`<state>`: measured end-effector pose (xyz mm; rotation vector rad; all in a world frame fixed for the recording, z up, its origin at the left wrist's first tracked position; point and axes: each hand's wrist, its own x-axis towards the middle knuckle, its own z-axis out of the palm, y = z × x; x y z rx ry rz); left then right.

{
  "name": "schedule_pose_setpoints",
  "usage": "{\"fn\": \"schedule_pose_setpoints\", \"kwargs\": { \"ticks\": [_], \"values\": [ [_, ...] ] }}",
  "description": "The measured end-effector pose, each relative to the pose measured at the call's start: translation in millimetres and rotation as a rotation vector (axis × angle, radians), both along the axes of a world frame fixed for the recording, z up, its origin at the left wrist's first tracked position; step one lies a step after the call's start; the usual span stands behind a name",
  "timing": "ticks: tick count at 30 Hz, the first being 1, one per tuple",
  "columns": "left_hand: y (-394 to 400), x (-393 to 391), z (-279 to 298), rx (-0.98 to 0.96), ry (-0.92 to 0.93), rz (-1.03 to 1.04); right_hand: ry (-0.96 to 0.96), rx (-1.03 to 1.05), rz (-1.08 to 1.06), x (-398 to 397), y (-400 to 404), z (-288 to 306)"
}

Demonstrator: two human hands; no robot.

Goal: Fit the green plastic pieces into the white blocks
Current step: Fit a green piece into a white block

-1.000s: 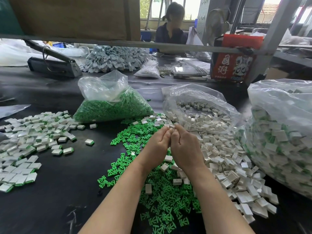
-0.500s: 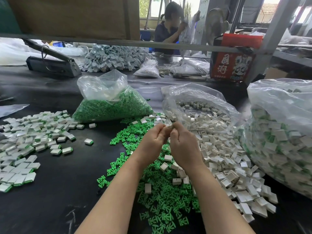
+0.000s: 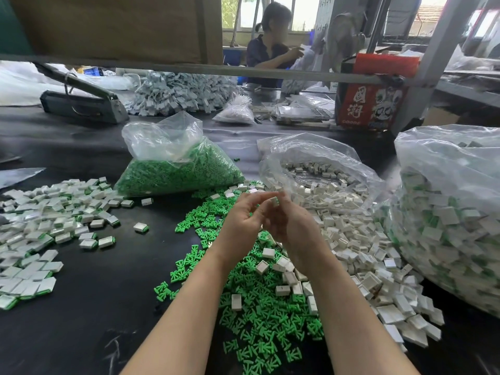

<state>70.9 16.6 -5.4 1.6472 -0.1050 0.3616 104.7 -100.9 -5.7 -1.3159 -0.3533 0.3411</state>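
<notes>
Just above the loose green pieces, our right hand pinched a white block at its fingertips; our left hand hovered beside it, fingers loosely curled, holding nothing we could see.

Brightness: even, soft daylight over the whole desk.
Source: the windows far behind the desk, blown out to near white.
Shadows: faint and short, tucked under the forearms and the clear bags.
Glare: pale sheen on the bag plastic and a dull shine on the desk's dark surface near the windows.
Blur: the fingers above the desk are smeared by motion.
Focus: loose pieces nearby look crisp; the seated person by the windows looks soft.
Distortion: posts and desk edges bow outward toward the corners.
</notes>
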Motion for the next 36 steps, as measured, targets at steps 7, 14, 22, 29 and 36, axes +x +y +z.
{"fn": "schedule_pose_setpoints", "kwargs": {
  "ticks": [7,14,22,29,36],
  "values": [
    [-0.4,-0.7,6.0,0.04,-0.075,0.171,-0.033,-0.007,0.026,0.4,-2.0,-2.0],
    [-5.5,-0.6,7.9,-0.143,0.011,0.185,-0.067,-0.116,0.094,-6.1,-0.7,1.9],
    [-5.2,1.5,9.7,-0.38,0.094,0.085,-0.201,-0.181,0.081,-9.9,2.2,3.1],
    [-16.1,2.5,7.7,-0.565,0.24,0.006,-0.145,-0.136,0.04,-6.7,5.2,-1.7],
    [-19.1,2.1,8.2,-0.543,0.271,0.0,-0.183,-0.175,-0.038,-1.9,6.9,-9.3]
  ]
}}
